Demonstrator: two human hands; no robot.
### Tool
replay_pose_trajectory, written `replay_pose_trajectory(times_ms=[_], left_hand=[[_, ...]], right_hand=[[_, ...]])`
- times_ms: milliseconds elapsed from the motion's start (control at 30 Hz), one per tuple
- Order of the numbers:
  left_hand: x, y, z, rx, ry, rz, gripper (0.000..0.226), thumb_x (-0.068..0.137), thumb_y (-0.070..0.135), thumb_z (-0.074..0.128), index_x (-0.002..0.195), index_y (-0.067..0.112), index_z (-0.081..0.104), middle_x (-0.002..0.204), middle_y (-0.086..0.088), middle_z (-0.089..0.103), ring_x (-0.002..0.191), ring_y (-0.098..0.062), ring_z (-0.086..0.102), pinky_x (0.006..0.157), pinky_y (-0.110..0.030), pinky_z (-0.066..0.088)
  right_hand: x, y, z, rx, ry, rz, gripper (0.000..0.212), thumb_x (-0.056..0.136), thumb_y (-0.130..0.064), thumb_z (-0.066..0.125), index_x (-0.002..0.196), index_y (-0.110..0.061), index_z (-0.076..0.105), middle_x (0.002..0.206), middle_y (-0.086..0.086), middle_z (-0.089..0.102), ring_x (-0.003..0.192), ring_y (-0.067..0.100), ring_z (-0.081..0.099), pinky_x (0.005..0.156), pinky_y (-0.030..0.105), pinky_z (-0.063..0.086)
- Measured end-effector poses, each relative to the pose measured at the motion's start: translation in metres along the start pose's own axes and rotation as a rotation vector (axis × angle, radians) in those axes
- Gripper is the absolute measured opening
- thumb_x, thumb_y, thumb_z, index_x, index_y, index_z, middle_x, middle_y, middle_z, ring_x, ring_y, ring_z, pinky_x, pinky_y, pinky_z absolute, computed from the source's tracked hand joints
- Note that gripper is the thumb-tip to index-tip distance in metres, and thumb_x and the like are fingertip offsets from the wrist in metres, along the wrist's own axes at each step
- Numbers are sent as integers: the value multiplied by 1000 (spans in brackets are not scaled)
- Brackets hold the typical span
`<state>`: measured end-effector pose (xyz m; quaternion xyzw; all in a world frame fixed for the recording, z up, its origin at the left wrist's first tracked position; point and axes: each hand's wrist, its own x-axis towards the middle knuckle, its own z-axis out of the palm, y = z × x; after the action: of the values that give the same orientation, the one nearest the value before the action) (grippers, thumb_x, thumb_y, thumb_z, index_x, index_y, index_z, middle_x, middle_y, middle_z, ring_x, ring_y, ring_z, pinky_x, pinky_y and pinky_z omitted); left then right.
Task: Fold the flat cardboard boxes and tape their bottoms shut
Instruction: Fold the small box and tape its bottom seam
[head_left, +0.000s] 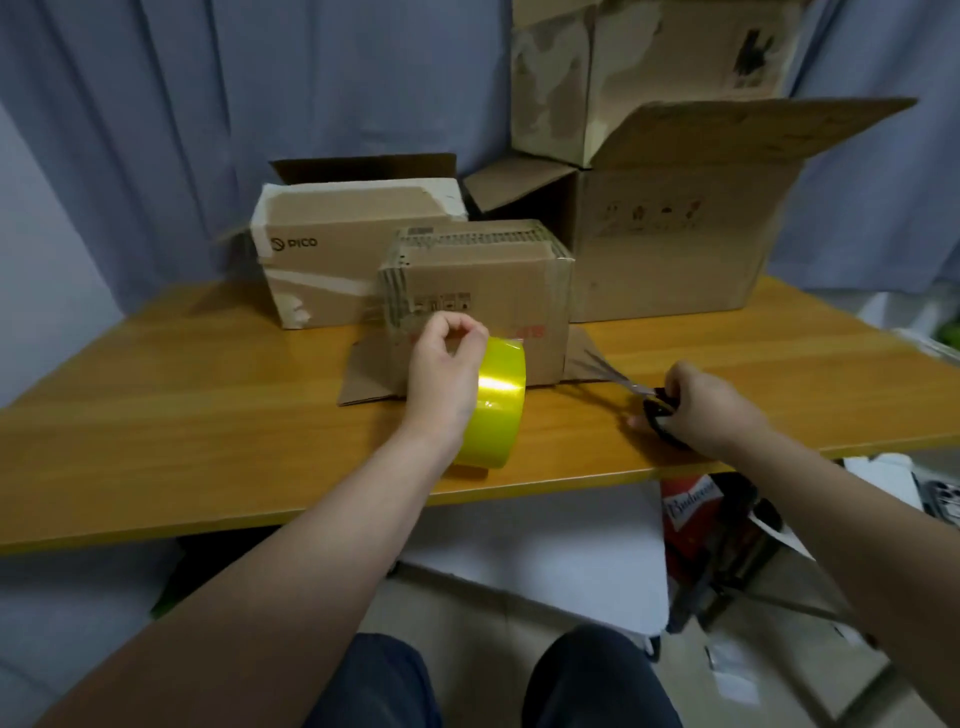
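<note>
A small cardboard box (498, 291) stands upside down on the wooden table (208, 415), its taped bottom up and its flaps splayed on the tabletop. My left hand (447, 369) grips a roll of yellow tape (496, 410) just in front of this box, thumb and fingers pinched near the roll's top edge. To the right, my right hand (701, 405) holds black-handled scissors (657, 408) on the tabletop, blades pointing toward the box's right flap.
A box marked PICO (332, 260) sits behind the small one. A large open box (691, 228) stands at the back right with another box (649, 67) above it. Blue curtains hang behind. The table's front edge is near my arms; clutter lies under its right side.
</note>
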<state>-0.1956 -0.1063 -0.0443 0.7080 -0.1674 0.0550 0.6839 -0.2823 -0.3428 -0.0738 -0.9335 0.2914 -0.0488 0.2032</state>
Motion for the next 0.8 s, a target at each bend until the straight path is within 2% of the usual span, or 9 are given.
replay_pose_trajectory(times_ms=[67,133,233,333,400,467,567,633,800], left_hand=[[-1,0,5,3,-22,7,9,94,23,56,85,20,55,89,4,57,81,-11,52,70,-26,42],[-3,0,7,2,-35,18,8,94,22,55,87,19,55,88,5,56,79,-7,51,68,-21,42],[-4,0,2,-13,-27,51,12,95,19,55,83,20,53,83,8,55,67,7,50,59,-8,40],[-6,-3,-10,-34,-13,58,12,96,17,55,83,20,53,84,6,56,67,8,52,62,-7,43],[-5,-10,-19,-30,19,49,13,96,20,55,83,23,53,90,3,58,80,-5,55,75,-19,47],[-4,-13,-26,-40,30,37,14,96,22,55,82,25,53,94,1,59,82,-10,54,77,-28,47],[-5,-11,-28,2,-17,72,14,96,22,54,83,24,52,92,2,57,77,-10,52,70,-25,46],[-8,-9,-24,-9,-47,87,14,97,21,54,83,23,52,93,2,58,75,-10,52,65,-24,46],[-7,-14,-28,-38,5,74,15,96,22,54,82,27,52,99,-7,60,78,-17,53,69,-31,47]], right_hand=[[5,19,-6,-31,64,207,45,86,-40,65,110,-7,46,88,11,56,82,30,56,65,37,46],[11,23,-7,-45,79,336,52,90,-35,62,121,-1,39,109,18,55,103,37,53,80,41,43],[19,3,-7,-115,-2,336,64,90,-40,59,131,2,34,125,20,50,118,37,45,94,39,35],[26,-19,2,-157,-127,255,67,90,-48,53,139,-6,36,124,17,55,119,36,49,101,42,40],[25,-27,9,-264,-107,161,49,94,-29,48,137,-6,42,101,13,60,101,33,58,86,41,51],[18,-36,7,-388,-58,140,42,96,-11,45,137,-7,41,91,9,56,82,25,58,65,32,50],[16,-45,7,-543,13,74,54,95,-1,43,146,-9,29,111,10,58,87,25,56,63,31,46],[19,-49,11,-554,43,13,49,95,-3,42,142,-8,31,115,12,58,95,28,59,63,33,46],[14,-62,5,-625,218,-103,34,94,-8,47,128,-11,42,96,8,58,87,28,57,55,33,41]])
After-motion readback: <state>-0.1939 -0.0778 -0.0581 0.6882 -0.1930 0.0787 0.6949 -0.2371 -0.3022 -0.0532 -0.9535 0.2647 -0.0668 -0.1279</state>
